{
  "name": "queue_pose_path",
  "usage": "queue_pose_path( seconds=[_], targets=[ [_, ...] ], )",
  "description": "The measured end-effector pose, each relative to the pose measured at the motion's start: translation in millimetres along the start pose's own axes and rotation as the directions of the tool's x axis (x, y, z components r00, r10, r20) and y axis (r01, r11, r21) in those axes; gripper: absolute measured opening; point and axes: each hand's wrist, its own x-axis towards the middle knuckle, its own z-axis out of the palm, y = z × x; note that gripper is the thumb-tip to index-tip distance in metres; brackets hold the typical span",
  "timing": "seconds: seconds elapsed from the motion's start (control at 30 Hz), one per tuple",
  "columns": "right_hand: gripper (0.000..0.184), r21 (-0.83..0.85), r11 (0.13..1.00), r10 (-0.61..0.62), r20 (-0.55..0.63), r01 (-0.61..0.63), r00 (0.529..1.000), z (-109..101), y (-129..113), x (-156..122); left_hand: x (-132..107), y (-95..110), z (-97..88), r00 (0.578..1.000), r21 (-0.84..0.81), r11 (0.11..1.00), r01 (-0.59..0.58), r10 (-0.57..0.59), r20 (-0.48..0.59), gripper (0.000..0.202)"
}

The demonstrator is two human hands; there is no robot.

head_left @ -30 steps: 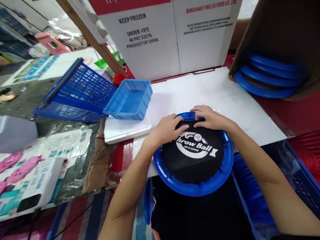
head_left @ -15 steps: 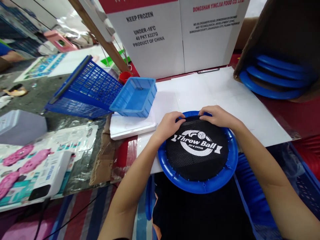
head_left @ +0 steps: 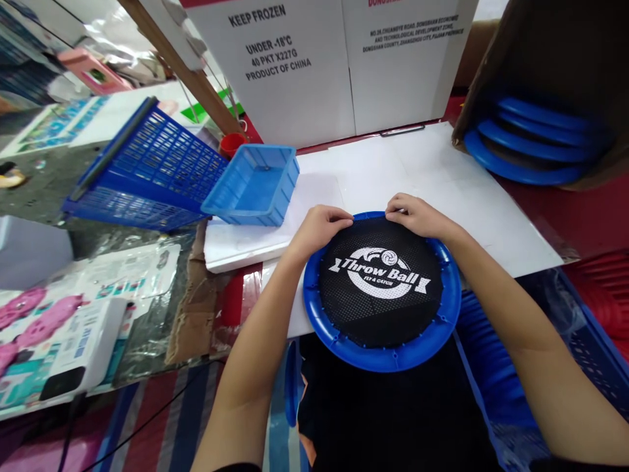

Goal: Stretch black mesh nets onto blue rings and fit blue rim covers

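Note:
A round throw-ball disc with a blue plastic ring lies partly on the white table edge and partly over my lap. Black mesh printed "Throw Ball" covers its middle. At the far side of the ring, my left hand is closed, thumb and fingers pinching the mesh's edge. My right hand pinches that same edge a short way to the right. Both sets of fingertips touch the ring, and whatever small part lies under them is hidden.
A light blue tray and a blue basket stand to the left. Behind is a white carton. More blue rings lie in a brown box at right; others fill a crate below my right arm.
My view has shifted slightly. The fingers of both hands have closed more tightly at the mesh's far edge, while the disc keeps nearly the same place.

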Motion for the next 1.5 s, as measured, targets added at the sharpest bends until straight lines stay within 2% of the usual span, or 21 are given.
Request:
queue_pose_path(
  seconds=[0.2,0.47,0.67,0.83,0.9,1.07,1.27,1.43,1.5],
  targets=[
    [0.017,0.024,1.000,0.017,0.060,-0.019,0.998,-4.7,4.2,1.2,1.4,-8.2,-2.0,1.000,-0.044,0.999,-0.020,0.021,0.020,0.018],
    [0.015,-0.008,1.000,0.028,0.054,-0.027,0.998,-2.8,4.3,1.0,0.9,-7.9,2.6,0.996,0.029,0.995,-0.091,0.092,-0.018,0.018],
    [0.014,-0.063,0.998,0.014,0.027,-0.012,1.000,-2.5,1.9,0.5,-1.5,-6.0,5.2,0.979,0.137,0.973,-0.186,0.195,-0.056,0.016],
    [0.012,-0.072,0.997,0.027,0.048,-0.024,0.998,-4.5,-0.8,0.4,-0.4,-8.7,3.9,0.986,0.106,0.986,-0.131,0.140,-0.086,0.020],
    [0.012,-0.089,0.996,0.022,0.040,-0.018,0.999,-4.7,-2.4,-0.1,0.8,-8.6,3.1,0.989,0.121,0.985,-0.120,0.128,-0.068,0.020],
    [0.012,-0.098,0.995,-0.001,0.038,0.005,0.999,-5.0,-1.1,0.1,1.4,-5.3,1.7,0.978,0.294,0.935,-0.199,0.207,0.005,0.018],
    [0.012,-0.049,0.999,-0.001,0.073,0.005,0.997,-5.6,5.9,2.7,0.3,-7.2,0.3,0.984,0.217,0.962,-0.163,0.175,-0.038,0.018],
    [0.015,-0.026,1.000,0.012,0.094,-0.010,0.995,-4.4,5.1,2.7,1.1,-6.4,3.7,0.978,0.353,0.914,-0.197,0.210,0.002,0.020],
    [0.015,-0.050,0.999,0.009,0.092,-0.004,0.996,-3.2,3.7,3.0,0.3,-6.1,4.4,0.975,0.361,0.909,-0.210,0.220,0.013,0.021]
  ],
)
